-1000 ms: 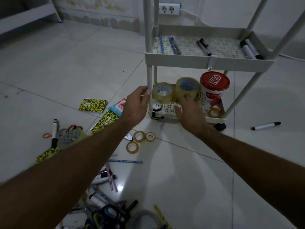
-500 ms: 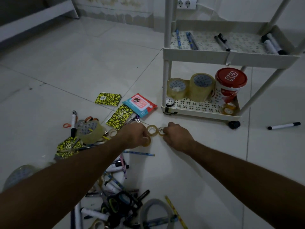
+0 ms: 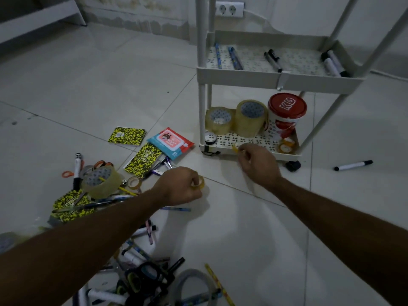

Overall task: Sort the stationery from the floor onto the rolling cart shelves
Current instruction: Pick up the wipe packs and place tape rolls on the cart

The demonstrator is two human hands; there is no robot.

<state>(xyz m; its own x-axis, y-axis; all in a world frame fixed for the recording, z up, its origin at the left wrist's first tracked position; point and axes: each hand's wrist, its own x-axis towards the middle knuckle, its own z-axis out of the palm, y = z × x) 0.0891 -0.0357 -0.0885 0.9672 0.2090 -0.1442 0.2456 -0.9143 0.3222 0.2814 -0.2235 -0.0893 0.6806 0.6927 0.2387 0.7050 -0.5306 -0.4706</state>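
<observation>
On the tiled floor [image 3: 231,228] before the rolling cart [image 3: 280,77], your left hand [image 3: 180,186] curls its fingers around a small yellow tape roll [image 3: 198,184], held just above the tiles. Your right hand [image 3: 257,162] reaches to the front rim of the bottom shelf [image 3: 249,152] and pinches a second small tape ring [image 3: 236,147] between thumb and fingertips, right at the shelf edge.

The bottom shelf carries two large clear tape rolls [image 3: 250,118] standing side by side, a red-lidded tub [image 3: 286,113] to their right, a little round tin [image 3: 210,138] at the left front corner and small yellow tape rolls [image 3: 286,146] at the right front corner. The shelf above holds blue pens [image 3: 235,56] on the left and markers [image 3: 272,58] toward the middle and right.

To your left lies the unsorted pile: a big tape roll [image 3: 101,181], yellow-and-black notebooks [image 3: 127,135], a pack of wipes [image 3: 171,142], orange-handled scissors [image 3: 68,173], pens and markers. One more small tape ring [image 3: 134,182] rests beside the big roll. A lone marker [image 3: 353,165] lies on the floor, well apart to the right of the cart.
</observation>
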